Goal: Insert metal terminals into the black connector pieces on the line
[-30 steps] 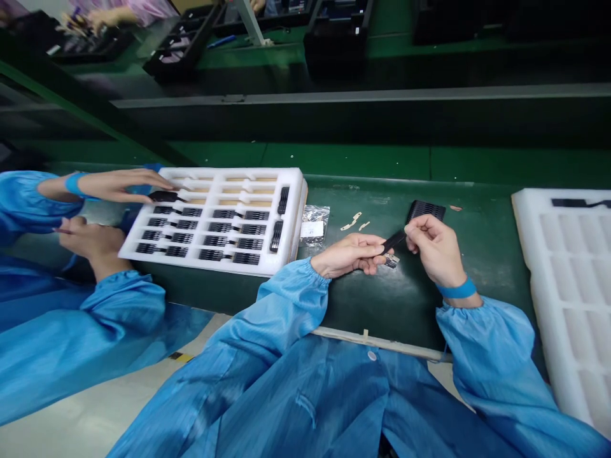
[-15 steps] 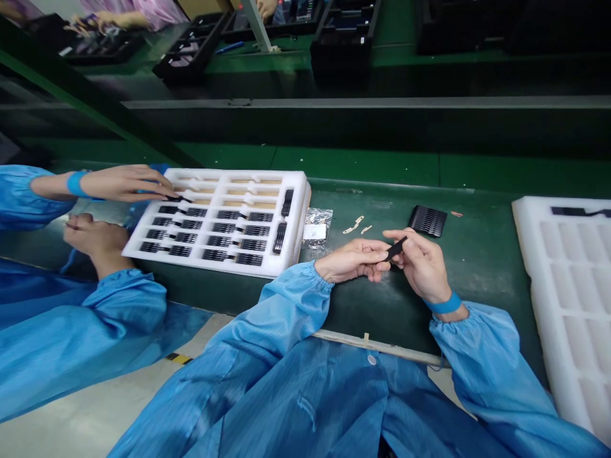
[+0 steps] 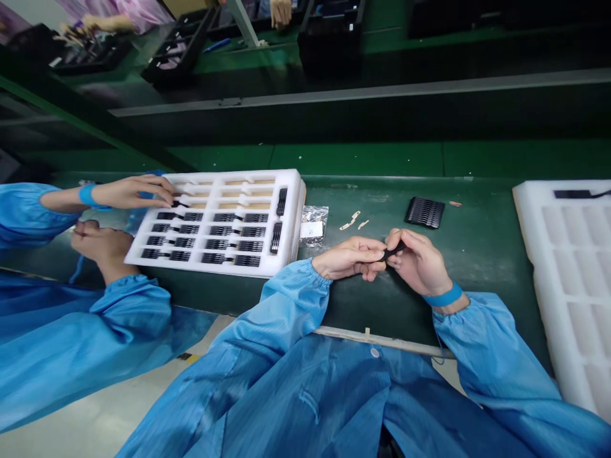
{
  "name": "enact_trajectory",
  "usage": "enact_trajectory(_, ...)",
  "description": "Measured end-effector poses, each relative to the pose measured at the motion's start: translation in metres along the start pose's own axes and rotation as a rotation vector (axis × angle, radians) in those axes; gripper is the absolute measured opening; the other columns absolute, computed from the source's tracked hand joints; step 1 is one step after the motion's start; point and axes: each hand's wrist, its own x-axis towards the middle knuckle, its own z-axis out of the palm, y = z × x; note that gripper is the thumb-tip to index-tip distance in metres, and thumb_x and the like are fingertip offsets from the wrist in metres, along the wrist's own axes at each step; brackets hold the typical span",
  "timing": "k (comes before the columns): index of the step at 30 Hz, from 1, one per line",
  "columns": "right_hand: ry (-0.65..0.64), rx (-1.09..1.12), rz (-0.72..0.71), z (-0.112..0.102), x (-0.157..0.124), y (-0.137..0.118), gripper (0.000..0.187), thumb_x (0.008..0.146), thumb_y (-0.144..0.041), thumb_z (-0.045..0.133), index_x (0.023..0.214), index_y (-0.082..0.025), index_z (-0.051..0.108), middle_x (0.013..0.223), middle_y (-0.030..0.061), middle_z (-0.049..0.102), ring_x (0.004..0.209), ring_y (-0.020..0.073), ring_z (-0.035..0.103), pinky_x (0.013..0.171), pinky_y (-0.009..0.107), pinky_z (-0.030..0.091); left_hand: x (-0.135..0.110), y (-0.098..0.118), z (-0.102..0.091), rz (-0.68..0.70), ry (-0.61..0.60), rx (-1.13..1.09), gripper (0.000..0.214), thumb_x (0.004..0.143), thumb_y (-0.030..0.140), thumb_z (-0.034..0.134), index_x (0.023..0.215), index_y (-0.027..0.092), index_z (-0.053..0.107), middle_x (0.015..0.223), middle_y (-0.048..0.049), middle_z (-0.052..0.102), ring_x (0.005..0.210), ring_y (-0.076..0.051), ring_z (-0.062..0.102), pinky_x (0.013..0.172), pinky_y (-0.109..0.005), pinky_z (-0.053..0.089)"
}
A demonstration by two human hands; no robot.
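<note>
My left hand [image 3: 351,257] and my right hand [image 3: 417,261] meet over the dark green bench, fingers closed. Between their fingertips sits a small black part [image 3: 393,250], pinched from both sides and mostly hidden. A black ribbed piece [image 3: 424,212] lies on the bench just beyond my right hand. To the left lies a white foam tray [image 3: 291,219] holding several black parts in its slots.
A co-worker in a blue coat at the left has one hand [image 3: 138,191] on the tray's left edge and the other [image 3: 98,245] beside it. A small clear bag [image 3: 314,226] and tan scraps [image 3: 351,221] lie mid-bench. Another white foam tray [image 3: 568,273] stands at the right.
My right hand moved in toward my left, and the black part is now covered more by my fingers. The co-worker's upper hand shifted slightly on the tray.
</note>
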Motion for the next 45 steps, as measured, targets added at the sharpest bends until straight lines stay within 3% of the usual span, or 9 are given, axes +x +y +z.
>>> enact_trajectory(7,0.027,-0.04,0.013,0.0,0.0,-0.002,0.047,0.087,-0.065,0.063,0.084,-0.019,0.072,0.065,0.002,0.049,0.056,0.013,0.044,0.048,0.026,0.036,0.003,-0.002,0.0,0.042,0.028,-0.017,0.043,0.081,0.045,0.078,0.099,0.008,0.064,0.072,-0.0016,0.057,0.057,-0.008,0.058,0.054,-0.02,0.044)
enact_trajectory(15,0.1,-0.55,-0.261,-0.005,0.0,0.002,0.029,0.088,-0.046,0.072,0.105,-0.023,0.072,0.076,0.001,0.06,0.06,0.0135,0.053,0.057,0.028,0.047,0.003,0.002,0.003,0.131,0.118,-0.007,0.049,0.077,0.049,0.081,0.099,0.01,0.062,0.074,-0.0003,0.059,0.057,-0.008,0.061,0.054,-0.018,0.046)
enact_trajectory(19,0.127,-0.602,-0.299,-0.011,0.004,0.0,0.035,0.083,-0.041,0.077,0.112,-0.023,0.071,0.085,0.0022,0.066,0.069,0.0156,0.06,0.062,0.029,0.052,0.005,0.006,0.005,0.189,0.184,0.154,0.054,0.077,0.056,0.078,0.099,0.009,0.063,0.075,-0.0021,0.062,0.062,-0.011,0.066,0.061,-0.022,0.052)
enact_trajectory(22,0.176,-0.62,-0.338,-0.018,0.007,-0.001,0.031,0.087,-0.042,0.074,0.11,-0.021,0.072,0.077,0.0014,0.065,0.063,0.0142,0.058,0.059,0.027,0.05,0.009,0.004,0.003,0.241,0.221,0.283,0.056,0.082,0.059,0.071,0.105,0.009,0.064,0.075,-0.003,0.063,0.063,-0.013,0.067,0.062,-0.024,0.055)
enact_trajectory(29,0.244,-0.547,-0.262,-0.03,0.016,0.0,0.043,0.098,-0.057,0.054,0.097,-0.018,0.073,0.064,0.0005,0.057,0.051,0.0108,0.052,0.047,0.024,0.04,0.017,-0.005,0.0,0.287,0.33,0.411,0.039,0.093,0.043,0.063,0.109,0.008,0.064,0.072,-0.0023,0.064,0.061,-0.009,0.064,0.061,-0.022,0.056)
enact_trajectory(34,0.236,-0.713,-0.316,-0.029,0.014,-0.001,0.031,0.087,-0.048,0.074,0.098,-0.019,0.068,0.066,-0.0013,0.059,0.055,0.0111,0.053,0.052,0.024,0.044,0.017,-0.004,0.0,0.297,0.334,0.426,0.031,0.096,0.037,0.06,0.106,0.008,0.063,0.071,-0.0024,0.064,0.06,-0.009,0.064,0.061,-0.021,0.056)
enact_trajectory(38,0.216,-0.751,-0.326,-0.028,0.013,0.001,0.029,0.096,-0.047,0.063,0.1,-0.019,0.068,0.067,-0.0008,0.06,0.055,0.0107,0.054,0.054,0.024,0.045,0.017,-0.004,0.0,0.294,0.314,0.433,0.032,0.096,0.039,0.06,0.103,0.009,0.062,0.073,-0.0031,0.065,0.06,-0.009,0.065,0.061,-0.021,0.056)
enact_trajectory(41,0.169,-0.682,-0.231,-0.03,0.014,-0.001,0.034,0.098,-0.052,0.057,0.098,-0.019,0.066,0.063,-0.0017,0.058,0.05,0.0097,0.05,0.048,0.023,0.041,0.017,-0.004,0.0,0.272,0.326,0.434,0.031,0.096,0.039,0.06,0.104,0.009,0.062,0.073,-0.0026,0.065,0.06,-0.009,0.065,0.061,-0.021,0.056)
enact_trajectory(45,0.051,-0.604,-0.028,-0.035,0.014,-0.011,0.034,0.086,-0.049,0.074,0.092,-0.019,0.061,0.059,-0.0033,0.057,0.045,0.0082,0.047,0.044,0.02,0.036,0.017,-0.004,-0.001,0.223,0.301,0.441,0.036,0.093,0.044,0.063,0.098,0.008,0.062,0.073,-0.0042,0.067,0.061,-0.01,0.067,0.06,-0.021,0.056)
